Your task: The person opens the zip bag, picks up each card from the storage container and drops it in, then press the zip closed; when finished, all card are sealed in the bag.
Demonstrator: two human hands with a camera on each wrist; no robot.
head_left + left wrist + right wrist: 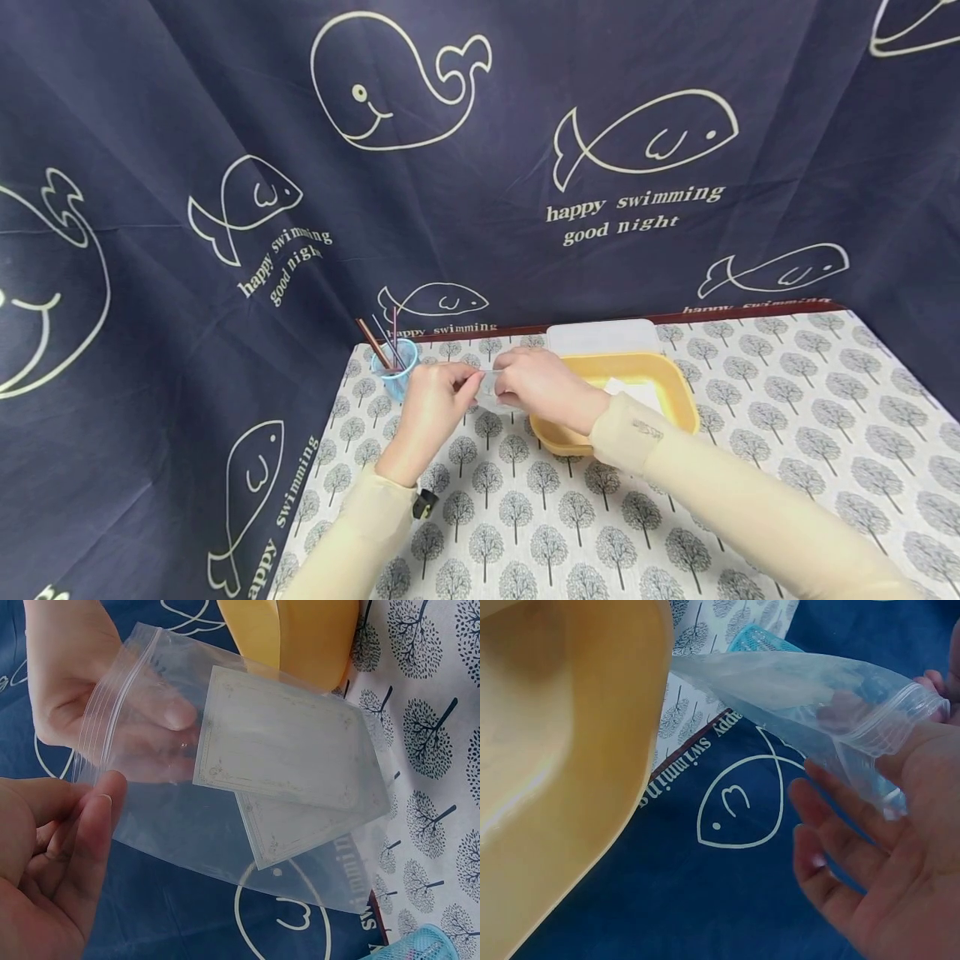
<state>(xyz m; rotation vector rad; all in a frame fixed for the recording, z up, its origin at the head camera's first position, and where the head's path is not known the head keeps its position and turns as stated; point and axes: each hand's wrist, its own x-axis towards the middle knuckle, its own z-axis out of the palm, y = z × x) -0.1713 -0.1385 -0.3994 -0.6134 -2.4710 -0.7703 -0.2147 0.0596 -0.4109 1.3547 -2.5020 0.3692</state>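
Note:
A clear zip bag (187,840) hangs between both hands above the tablecloth, its ridged zip strip towards the left hand. Inside it lie pale cards (277,739) with fine ornamental borders, overlapping at an angle. The left hand (438,400) pinches the zip edge between thumb and fingertips. On the other side, the right hand (547,387) holds the bag near its mouth; its thumb shows through the film in the left wrist view. In the right wrist view the other right fingers (840,855) spread loosely below the bag, whose zip edge bends beside the palm.
A yellow plastic tub (687,408) stands under the right forearm with something white in it. Behind it is a white lid-like piece (603,337). A light blue mesh cup (396,385) with several thin sticks stands left. A dark blue fish-print curtain (480,208) hangs behind the tree-print tablecloth (517,508).

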